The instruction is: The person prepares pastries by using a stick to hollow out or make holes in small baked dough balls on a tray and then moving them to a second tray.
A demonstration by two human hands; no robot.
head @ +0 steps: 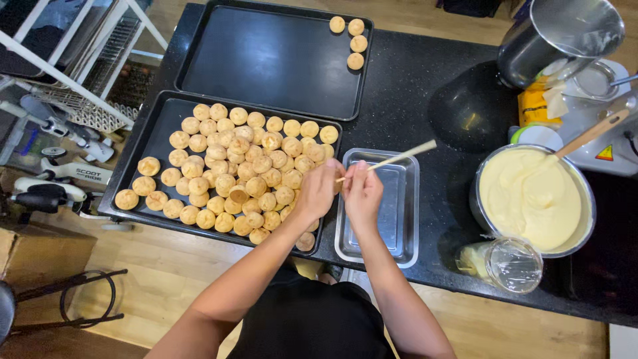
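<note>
Black counter [425, 100] bears 2 dark trays: the far tray [266, 60] with 4 puffs, the near tray [156, 143] crowded with puffs. A small steel pan [407, 219] sits beside. Above it, the right hand [362, 194] pinches a wooden stick [399, 157]; the left hand [319, 189] closes on something hidden.

- My left hand [319, 189] and right hand [362, 194] meet above the small metal tray [405, 206].
- The tray of puffs [149, 139] lies left of it.
- The bowl of cream [531, 199] sits right.
- Another baking tray [266, 60] lies behind.
</note>
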